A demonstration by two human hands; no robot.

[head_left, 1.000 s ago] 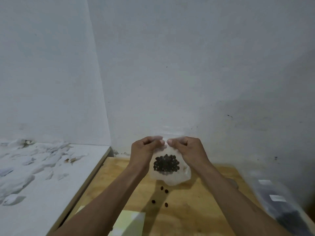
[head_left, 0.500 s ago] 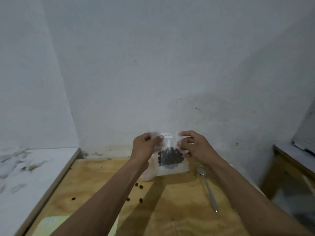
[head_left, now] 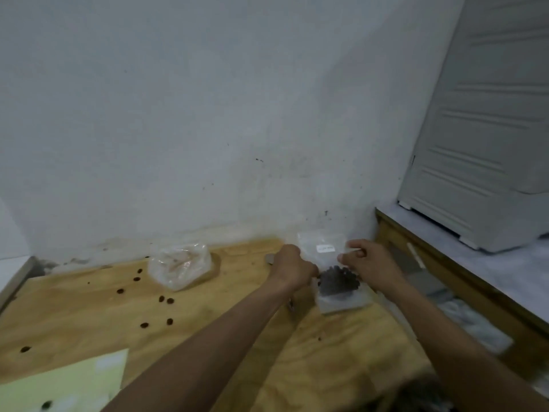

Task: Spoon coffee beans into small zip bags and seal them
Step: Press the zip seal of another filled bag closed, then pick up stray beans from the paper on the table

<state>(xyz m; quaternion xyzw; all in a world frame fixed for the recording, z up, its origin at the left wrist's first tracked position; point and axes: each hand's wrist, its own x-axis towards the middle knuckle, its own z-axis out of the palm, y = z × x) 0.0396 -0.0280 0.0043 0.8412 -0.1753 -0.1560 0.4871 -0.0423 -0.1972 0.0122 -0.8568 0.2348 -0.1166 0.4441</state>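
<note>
Above the right end of the wooden table [head_left: 89,319], close to the white wall [head_left: 208,114], both hands hold up a small clear zip bag [head_left: 326,248]. It hangs upright, with a white label near its top and a dark heap of coffee beans [head_left: 338,281] gathered in its lower half; its bottom edge is just over the table's surface. To the bag's left, the left hand [head_left: 292,267] has its fingers curled round that side edge. To the bag's right, the right hand [head_left: 370,263] pinches the upper right part between thumb and fingers, near the label. Whether the zip strip is pressed together cannot be told, as the frame is blurred there.

Well to the left of the bag, a crumpled clear plastic bag [head_left: 180,266] lies on the table near the wall. Loose beans [head_left: 165,299] are scattered on the wood left of the held bag, between it and the table's left end. A pale yellow-green sheet [head_left: 68,385] lies at the near left corner with a bean on it. Right of the bag, past the table's edge, a white cabinet [head_left: 487,138] stands on a grey marble ledge [head_left: 505,272]
</note>
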